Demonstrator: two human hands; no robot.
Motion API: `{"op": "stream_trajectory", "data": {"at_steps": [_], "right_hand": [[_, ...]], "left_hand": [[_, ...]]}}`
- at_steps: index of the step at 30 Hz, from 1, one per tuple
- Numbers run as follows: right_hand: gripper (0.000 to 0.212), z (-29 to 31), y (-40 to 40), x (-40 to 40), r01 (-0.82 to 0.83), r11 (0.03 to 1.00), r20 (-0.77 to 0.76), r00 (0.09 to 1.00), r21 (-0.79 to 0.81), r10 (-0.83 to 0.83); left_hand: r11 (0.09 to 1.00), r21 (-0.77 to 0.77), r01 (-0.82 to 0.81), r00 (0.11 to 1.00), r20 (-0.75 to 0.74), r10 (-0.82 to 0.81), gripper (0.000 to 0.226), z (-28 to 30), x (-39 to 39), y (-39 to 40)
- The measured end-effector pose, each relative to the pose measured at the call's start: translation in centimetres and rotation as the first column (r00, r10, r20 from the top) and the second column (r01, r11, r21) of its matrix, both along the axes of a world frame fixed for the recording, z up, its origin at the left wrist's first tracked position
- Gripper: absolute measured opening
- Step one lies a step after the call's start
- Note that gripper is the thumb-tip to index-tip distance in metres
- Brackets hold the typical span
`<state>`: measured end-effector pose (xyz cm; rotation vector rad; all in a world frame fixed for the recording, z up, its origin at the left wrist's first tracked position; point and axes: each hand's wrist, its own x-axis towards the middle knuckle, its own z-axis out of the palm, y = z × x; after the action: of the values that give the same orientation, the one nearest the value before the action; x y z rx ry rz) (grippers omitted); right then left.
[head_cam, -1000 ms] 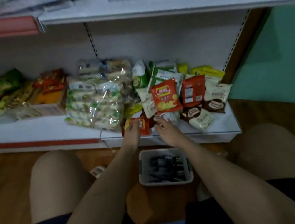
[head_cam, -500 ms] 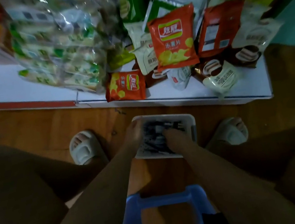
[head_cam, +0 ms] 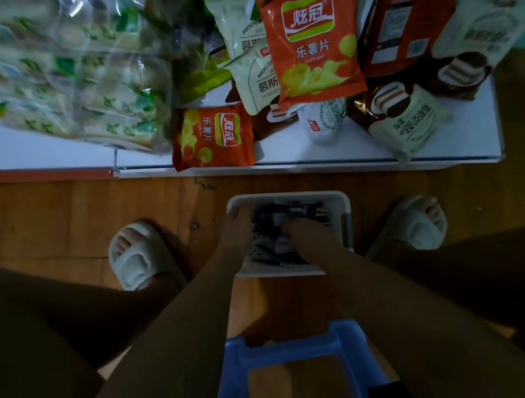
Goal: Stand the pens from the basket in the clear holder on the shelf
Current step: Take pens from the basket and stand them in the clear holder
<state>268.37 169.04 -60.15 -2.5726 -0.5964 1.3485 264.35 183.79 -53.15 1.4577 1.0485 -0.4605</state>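
While both hands are down inside the basket (head_cam: 341, 201), no pen has yet left it as far as this view shows; the clear holder and its shelf lie outside the frame, so how many pens already stand there cannot be told. Item: basket, white, rectangular, on the wooden floor (head_cam: 48, 217) between two slippered feet, its far rim just short of the front edge of the low white shelf (head_cam: 470, 143). Item: pens (head_cam: 291, 211), dark, a loose heap covering most of the basket's bottom; most long axes appear to run roughly from the left wall to the right wall, some skewed, tip direction too blurred to read. Item: left hand (head_cam: 237, 231), at the basket's left wall near the far-left corner, fingers curled downward; whether they grip the rim, a pen or nothing cannot be told. Item: right hand (head_cam: 305, 233), near the basket's middle, fingers bent into the heap, apparently gathering pens, the grasp itself hidden. Item: snack packets, including an orange crisp bag (head_cam: 213, 142) overhanging the shelf's front edge. Item: blue stool (head_cam: 295, 342) at the near edge of the frame. Remaining: lift pens, turn them upright, stand them in the holder.
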Motion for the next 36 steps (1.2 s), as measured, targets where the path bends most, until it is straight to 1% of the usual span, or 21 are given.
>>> {"op": "stream_trajectory", "data": {"at_steps": [2,4,5,6,7,9,10,11,14,16,18,20,21,23,25,26,29,31,34,36], "right_hand": [[0.026,0.9,-0.2,0.6,0.044,0.997,0.005,0.999,0.066,-0.045],[0.020,2.1,0.0,1.2,0.134,0.982,0.001,0.991,0.136,-0.135],[0.022,2.8,0.0,1.5,0.174,0.969,0.002,0.984,0.177,-0.177],[0.025,3.7,0.1,1.7,0.224,0.949,-0.001,0.973,0.223,-0.229],[0.023,4.5,0.1,2.0,0.277,0.922,-0.001,0.958,0.271,-0.288],[0.009,6.0,0.1,2.3,0.366,0.854,-0.033,0.924,0.369,-0.381],[0.013,6.9,0.1,2.4,0.398,0.822,-0.046,0.908,0.408,-0.417],[0.015,7.7,0.2,2.7,0.439,0.794,-0.076,0.889,0.420,-0.452],[0.014,11.9,0.7,2.9,0.579,0.712,-0.194,0.811,0.397,-0.552],[0.018,14.8,0.9,2.8,0.624,0.672,-0.237,0.778,0.398,-0.581],[0.026,17.4,1.1,2.6,0.586,0.686,-0.210,0.805,0.431,-0.556],[0.033,19.7,1.6,2.4,0.514,0.678,-0.137,0.837,0.526,-0.529],[0.032,20.6,1.9,2.6,0.483,0.653,-0.105,0.842,0.583,-0.529],[0.029,23.2,2.7,3.1,0.450,0.579,-0.096,0.837,0.680,-0.538],[0.029,27.0,3.6,3.4,0.389,0.560,-0.056,0.853,0.732,-0.519],[0.027,29.1,4.0,3.7,0.359,0.553,-0.034,0.859,0.752,-0.511],[0.018,35.7,5.1,4.5,0.262,0.460,0.010,0.861,0.848,-0.509],[0.018,40.4,5.8,4.9,0.199,0.390,0.030,0.861,0.899,-0.508],[0.017,47.0,6.3,5.4,0.118,0.252,0.031,0.855,0.961,-0.518],[0.014,51.0,6.4,5.8,0.053,0.207,0.065,0.848,0.977,-0.527]], "left_hand": [[0.997,-0.031,-0.064,0.998,0.019,0.065,0.022,0.6,0.0,-0.2],[0.997,-0.040,-0.063,0.997,0.045,0.065,0.022,1.4,-0.1,-0.3],[0.997,-0.030,-0.066,0.996,0.063,0.068,0.022,1.7,-0.1,-0.3],[0.997,-0.020,-0.073,0.994,0.085,0.075,0.023,1.9,-0.1,-0.2],[0.998,-0.009,-0.065,0.993,0.102,0.066,0.024,2.3,-0.1,-0.2],[0.998,-0.011,-0.057,0.990,0.130,0.058,0.028,3.3,0.0,-0.2],[0.998,-0.010,-0.058,0.987,0.148,0.059,0.029,4.0,0.1,-0.1],[0.998,-0.002,-0.058,0.984,0.171,0.057,0.029,4.7,0.1,0.0],[0.998,0.019,-0.052,0.970,0.240,0.046,0.034,7.3,0.1,0.2],[0.998,0.059,-0.011,0.958,0.285,-0.006,0.042,9.3,-0.1,0.5],[0.994,0.104,0.013,0.946,0.321,-0.046,0.051,11.3,-0.1,0.9],[0.991,0.131,-0.004,0.926,0.374,-0.045,0.051,13.4,0.3,1.2],[0.989,0.148,-0.017,0.915,0.401,-0.044,0.049,14.5,0.7,1.3],[0.983,0.183,-0.024,0.882,0.466,-0.065,0.042,17.2,1.5,1.8],[0.981,0.193,-0.009,0.838,0.537,-0.098,0.035,20.4,2.1,2.2],[0.979,0.204,-0.009,0.815,0.569,-0.111,0.035,22.1,2.4,2.5],[0.974,0.225,-0.017,0.739,0.659,-0.139,0.042,27.0,3.5,3.3],[0.976,0.219,0.002,0.687,0.709,-0.161,0.039,30.6,3.9,3.6],[0.975,0.222,0.031,0.599,0.777,-0.196,0.034,35.9,4.4,4.1],[0.966,0.254,0.039,0.538,0.810,-0.234,0.032,39.4,4.7,4.2]]}}
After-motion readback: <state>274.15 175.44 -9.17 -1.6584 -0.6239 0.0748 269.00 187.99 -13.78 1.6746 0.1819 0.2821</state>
